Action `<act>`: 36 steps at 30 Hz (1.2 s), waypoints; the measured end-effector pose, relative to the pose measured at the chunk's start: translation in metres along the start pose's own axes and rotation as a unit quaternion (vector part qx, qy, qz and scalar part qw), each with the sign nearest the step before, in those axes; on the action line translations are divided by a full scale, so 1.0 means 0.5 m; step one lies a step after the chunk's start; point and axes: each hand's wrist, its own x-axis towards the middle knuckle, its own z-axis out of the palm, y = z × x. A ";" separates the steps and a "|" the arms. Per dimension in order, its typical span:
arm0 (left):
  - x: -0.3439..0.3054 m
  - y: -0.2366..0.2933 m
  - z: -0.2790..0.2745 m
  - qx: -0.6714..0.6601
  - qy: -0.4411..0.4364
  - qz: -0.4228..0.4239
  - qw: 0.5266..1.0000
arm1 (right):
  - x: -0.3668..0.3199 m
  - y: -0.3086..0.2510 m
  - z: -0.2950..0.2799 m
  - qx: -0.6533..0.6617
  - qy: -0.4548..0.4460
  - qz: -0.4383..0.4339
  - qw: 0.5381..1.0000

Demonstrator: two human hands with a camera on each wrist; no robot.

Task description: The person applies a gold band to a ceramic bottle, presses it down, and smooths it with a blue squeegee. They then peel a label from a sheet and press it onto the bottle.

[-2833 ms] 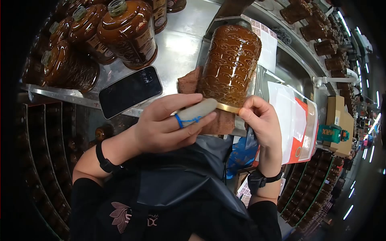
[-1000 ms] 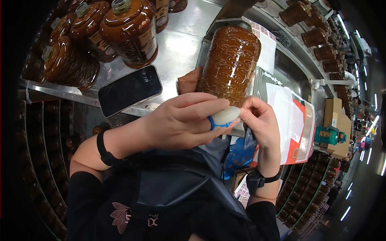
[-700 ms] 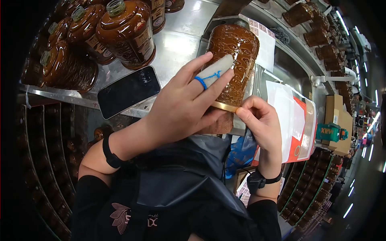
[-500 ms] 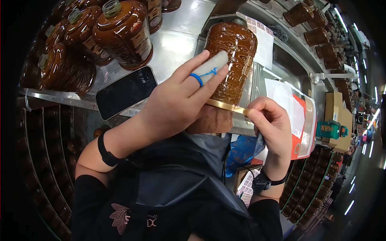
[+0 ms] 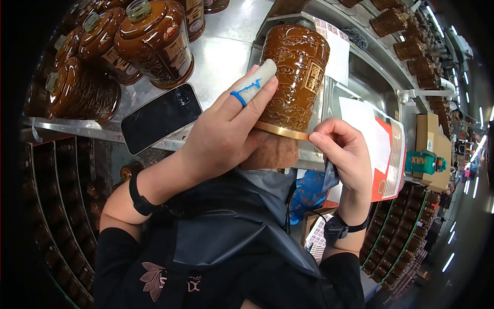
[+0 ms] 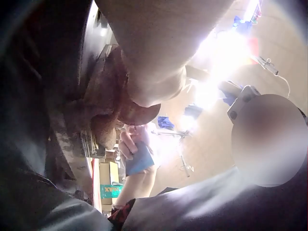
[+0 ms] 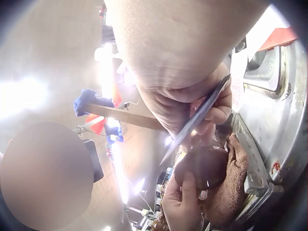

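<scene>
A glossy brown bottle (image 5: 293,77) lies with its neck away and its base towards me, over a brown cloth (image 5: 272,152). Round its base edge runs a gold strip (image 5: 280,130). My left hand (image 5: 221,129), one finger in a pale cover with a blue tie, grips the bottle's lower left side; in the right wrist view its thumb lies on the round base (image 7: 207,166). Thumb and forefinger of my right hand (image 5: 345,149) pinch the strip's right end at the base. A thin blue-grey sheet (image 6: 139,161) is held in that same hand.
Several brown bottles (image 5: 154,46) stand at the upper left on the metal table (image 5: 224,56). A black phone (image 5: 162,118) lies near its edge. White paper (image 5: 363,129) and a red sheet (image 5: 383,175) lie at the right, beside a carton (image 5: 427,139).
The bottle has turned, bringing a framed label into view. My left hand moved from the base edge up onto its side. The strip's right end, pulled outward half a second ago, now lies closer to the base.
</scene>
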 end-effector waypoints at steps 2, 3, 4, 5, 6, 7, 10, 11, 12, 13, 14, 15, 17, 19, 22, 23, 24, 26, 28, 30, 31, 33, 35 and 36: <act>-0.002 -0.002 0.002 -0.006 0.002 -0.004 1.000 | 0.004 0.002 0.004 0.007 -0.006 -0.001 1.000; -0.002 -0.004 0.003 -0.008 0.007 0.000 1.000 | 0.005 0.003 0.005 0.007 -0.006 -0.001 1.000; -0.003 -0.005 0.005 -0.010 0.013 0.003 1.000 | 0.007 0.003 0.006 0.003 -0.008 0.002 1.000; -0.007 -0.005 0.005 -0.010 0.013 0.003 1.000 | 0.008 0.003 0.006 -0.001 -0.010 0.004 1.000; -0.012 -0.005 0.005 -0.020 -0.003 -0.015 1.000 | 0.009 0.004 0.006 -0.001 -0.010 0.005 1.000; -0.016 -0.006 0.005 -0.030 -0.019 -0.034 0.999 | 0.011 0.006 0.006 0.004 -0.014 0.004 1.000; -0.014 -0.011 0.013 -0.039 0.016 -0.010 0.999 | 0.013 0.005 0.009 0.012 -0.021 0.005 1.000; -0.017 -0.011 0.013 -0.039 0.016 -0.011 0.999 | 0.014 0.004 0.010 0.014 -0.024 0.006 1.000; -0.023 -0.009 0.013 -0.058 -0.004 -0.038 0.998 | 0.013 0.003 0.011 0.014 -0.024 0.007 1.000; -0.027 -0.010 0.013 -0.077 -0.024 -0.065 0.995 | 0.012 0.001 0.013 0.013 -0.025 0.009 1.000; -0.029 -0.012 0.015 -0.078 -0.024 -0.065 0.994 | 0.012 -0.002 0.013 0.012 -0.025 0.012 1.000; -0.031 -0.013 0.017 -0.085 -0.021 -0.069 0.994 | 0.011 -0.005 0.011 0.010 -0.024 0.014 1.000; -0.033 -0.013 0.019 -0.092 -0.017 -0.072 0.993 | 0.008 -0.013 0.005 0.000 -0.035 0.020 0.999; -0.033 -0.012 0.016 -0.092 -0.036 -0.088 0.991 | 0.002 -0.026 0.001 0.005 -0.040 0.021 0.999; -0.033 -0.011 0.020 -0.082 -0.028 -0.084 0.993 | -0.010 -0.044 -0.002 0.007 -0.048 0.013 0.999; -0.034 -0.011 0.020 -0.082 -0.028 -0.084 0.993 | -0.015 -0.053 -0.001 0.011 -0.047 0.009 0.999; -0.036 -0.011 0.020 -0.080 -0.037 -0.094 0.992 | -0.018 -0.059 0.000 0.015 -0.045 0.004 0.999; -0.037 -0.011 0.021 -0.080 -0.047 -0.103 0.990 | -0.023 -0.067 0.004 0.013 -0.042 -0.014 0.999; -0.036 -0.012 0.023 -0.068 -0.036 -0.090 0.993 | -0.024 -0.069 0.005 0.012 -0.039 -0.031 0.999; -0.033 -0.013 0.029 -0.057 -0.012 -0.072 0.996 | -0.025 -0.069 0.002 0.010 -0.037 -0.014 0.999; -0.032 -0.014 0.031 -0.044 0.012 -0.055 0.997 | -0.024 -0.067 0.001 0.010 -0.037 -0.014 0.999; -0.030 -0.015 0.030 -0.046 0.011 -0.053 0.998 | -0.021 -0.059 -0.001 0.003 -0.035 0.015 0.999; -0.029 -0.014 0.029 -0.046 0.011 -0.051 0.998 | -0.016 -0.046 -0.003 -0.001 -0.031 0.025 0.999; -0.028 -0.013 0.028 -0.047 0.012 -0.050 0.998 | -0.013 -0.039 -0.004 -0.005 -0.027 0.035 0.999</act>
